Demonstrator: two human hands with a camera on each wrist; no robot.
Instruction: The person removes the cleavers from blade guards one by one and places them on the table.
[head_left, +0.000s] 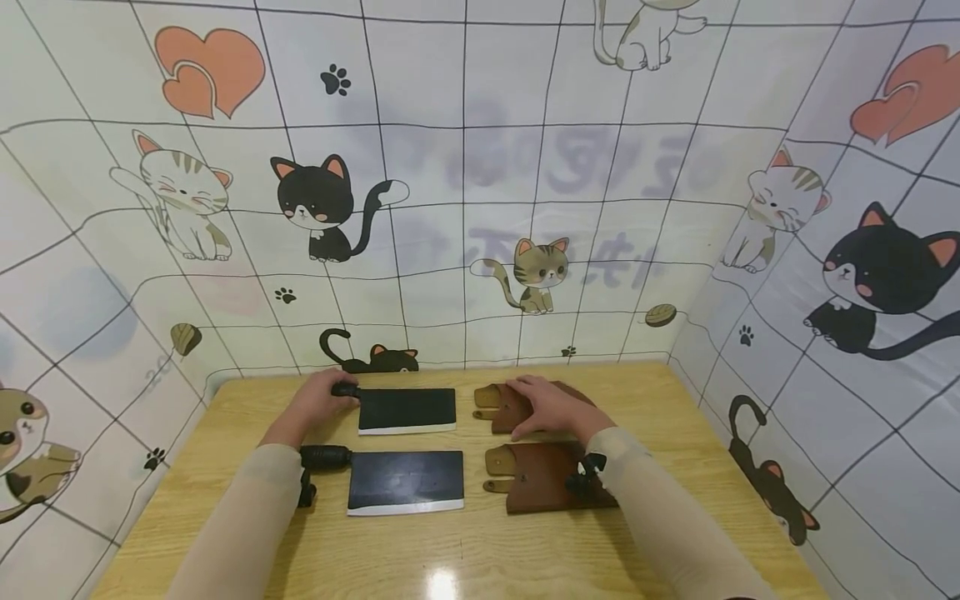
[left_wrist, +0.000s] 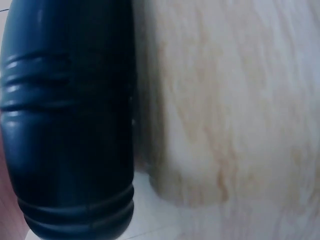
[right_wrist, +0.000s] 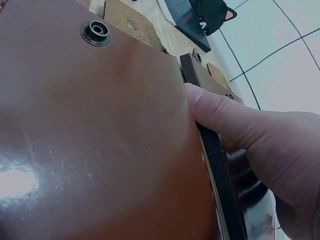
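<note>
Two cleavers with dark blades and pale edges lie flat, one behind the other, handles to the left. My left hand point(head_left: 318, 402) grips the handle of the far cleaver point(head_left: 407, 408). The near cleaver point(head_left: 407, 481) lies just in front, and its ribbed black handle point(left_wrist: 70, 135) fills the left of the left wrist view. To the right are two brown leather sheaths with snap straps. My right hand point(head_left: 558, 410) holds the far sheath point(head_left: 508, 413) across its width, partly hiding it. The thumb point(right_wrist: 220, 110) lies along its edge, beside the near sheath point(head_left: 543, 483).
Everything lies on a light wooden table point(head_left: 390, 558). A white tiled-pattern cloth point(head_left: 427, 183) with printed cats rises behind the table and along both sides. My right forearm crosses over the right end of the near sheath.
</note>
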